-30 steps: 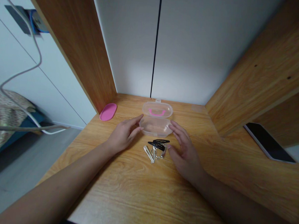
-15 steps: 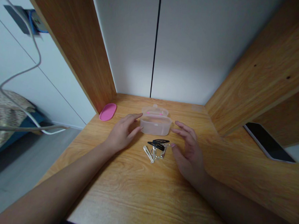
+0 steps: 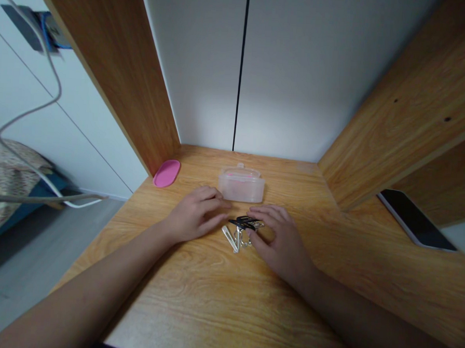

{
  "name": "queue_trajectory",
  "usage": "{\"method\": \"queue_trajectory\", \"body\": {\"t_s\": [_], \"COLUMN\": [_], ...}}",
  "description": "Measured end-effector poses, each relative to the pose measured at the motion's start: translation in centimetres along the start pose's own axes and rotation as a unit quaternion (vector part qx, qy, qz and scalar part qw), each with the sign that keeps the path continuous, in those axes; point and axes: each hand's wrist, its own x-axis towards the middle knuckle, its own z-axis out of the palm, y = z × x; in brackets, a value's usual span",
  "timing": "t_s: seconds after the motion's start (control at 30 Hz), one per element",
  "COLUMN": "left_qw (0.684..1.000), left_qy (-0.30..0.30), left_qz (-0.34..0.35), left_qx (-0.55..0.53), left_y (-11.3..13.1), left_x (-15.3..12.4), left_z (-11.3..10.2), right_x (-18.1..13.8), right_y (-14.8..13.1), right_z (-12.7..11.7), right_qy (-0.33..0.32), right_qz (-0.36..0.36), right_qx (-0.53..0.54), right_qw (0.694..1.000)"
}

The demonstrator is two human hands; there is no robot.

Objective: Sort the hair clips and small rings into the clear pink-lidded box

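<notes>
So here's where we're at: both our hands are down on the wooden worktop (image 3: 210, 297), either side of a little heap of hair clips (image 3: 240, 230). A couple of them are black and the rest are silvery, all tangled together pretty much dead centre in front of us.

Our left hand (image 3: 195, 213) lies palm down with the fingers loosely curled. The fingertips are just beside the left edge of the heap, and it's holding nothing as far as we can see.

Our right hand (image 3: 281, 241) is on the other side with its fingers bent over the right end of the clips and touching them. Honestly we can't tell if it's actually pinching one or just resting there.

Just behind the clips sits a small clear plastic box (image 3: 241, 185) with its lid down and something pink showing through. It's near both hands, but neither one touches it.

Off to the left, by the wooden side panel (image 3: 117, 69), there's a pink oval piece (image 3: 167, 173) lying flat. On the right, a dark phone (image 3: 415, 220) lies on a lower ledge, well apart from everything. A white cable (image 3: 28, 116) hangs at far left.
</notes>
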Motion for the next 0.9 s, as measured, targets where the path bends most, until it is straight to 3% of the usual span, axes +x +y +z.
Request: {"method": "queue_trajectory", "body": {"t_s": [0.27,0.9], "left_qw": [0.995,0.995], "left_qy": [-0.091,-0.094], "left_qz": [0.014,-0.013], "left_qx": [0.026,0.016], "left_y": [0.34,0.98], "left_x": [0.07,0.28], "left_z": [0.81,1.02], "right_x": [0.19,0.38], "right_y": [0.07,-0.15], "right_z": [0.03,-0.08], "right_qy": [-0.047,-0.074], "right_qz": [0.004,0.036], "right_qx": [-0.001,0.038], "right_qw": [0.999,0.996]}}
